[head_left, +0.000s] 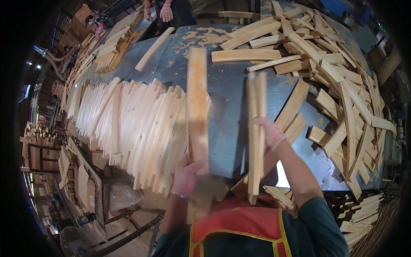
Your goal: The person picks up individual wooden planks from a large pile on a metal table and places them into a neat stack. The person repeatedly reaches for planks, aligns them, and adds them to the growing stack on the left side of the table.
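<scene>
My left hand [186, 177], in a pinkish work glove, is closed round the near end of a wide pale wooden board [197, 98]. The board points away from me over the table, its broad face up. In a similar glove, my right hand [269, 132] grips narrow wooden strips [256, 162], seemingly two side by side, slightly blurred and turned on edge. Beneath that forearm, more wooden boards [293, 103] lie slanted on the blue-grey tabletop [227, 128]. Left of my left hand, many light strips [141, 128] lie side by side in a long row.
A loose heap of wooden pieces [338, 77] covers the table's right side. One strip [154, 49] lies alone at the far left, near sawdust [205, 37]. Across the table show a co-worker's gloved hands [166, 13]. A metal frame [100, 192] stands at lower left.
</scene>
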### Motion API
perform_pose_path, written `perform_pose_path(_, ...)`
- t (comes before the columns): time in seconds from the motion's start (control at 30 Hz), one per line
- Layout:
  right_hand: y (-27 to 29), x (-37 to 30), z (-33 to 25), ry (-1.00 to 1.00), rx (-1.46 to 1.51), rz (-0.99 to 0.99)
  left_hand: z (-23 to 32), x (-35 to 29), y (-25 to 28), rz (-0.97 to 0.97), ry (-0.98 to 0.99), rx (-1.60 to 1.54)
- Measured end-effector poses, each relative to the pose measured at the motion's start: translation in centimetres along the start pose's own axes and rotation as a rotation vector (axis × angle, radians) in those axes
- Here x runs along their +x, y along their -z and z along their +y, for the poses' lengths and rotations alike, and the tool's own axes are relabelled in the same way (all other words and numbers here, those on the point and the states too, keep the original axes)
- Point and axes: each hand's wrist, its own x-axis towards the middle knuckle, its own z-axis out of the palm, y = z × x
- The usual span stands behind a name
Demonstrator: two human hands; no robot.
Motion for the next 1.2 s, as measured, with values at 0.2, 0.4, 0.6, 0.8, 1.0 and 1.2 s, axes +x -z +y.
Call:
perform_pose_path(0.2, -13.0, 8.0, 10.5, -0.096, -0.113, -0.13, 1.1, -2.7, 7.0, 0.016, -0.099, -0.092)
perform_pose_path(0.4, -16.2, 3.5, 4.4, 0.09, -1.433, -0.361, 1.2, -4.2, 5.7, -0.012, -0.122, 0.036)
perform_pose_path(0.6, -1.1, -7.1, 6.9, 0.227, -0.868, -0.096, -7.8, 0.2, 6.6, -0.613, 0.183, 0.019)
perform_pose_path(0.8, 12.8, -16.8, 5.5, 0.341, -0.546, 0.567, -0.2, 4.4, -11.2, -0.795, -0.465, 0.355)
perform_pose_path(1.0, 25.6, -21.8, 1.6, 0.495, -1.562, 1.224, 10.4, 4.4, -32.8, -0.843, -0.66, 0.046)
perform_pose_path(1.2, 28.4, -23.0, -1.6, 0.497, -1.602, 1.038, -8.4, 4.9, -25.9, -0.513, -1.11, 1.371)
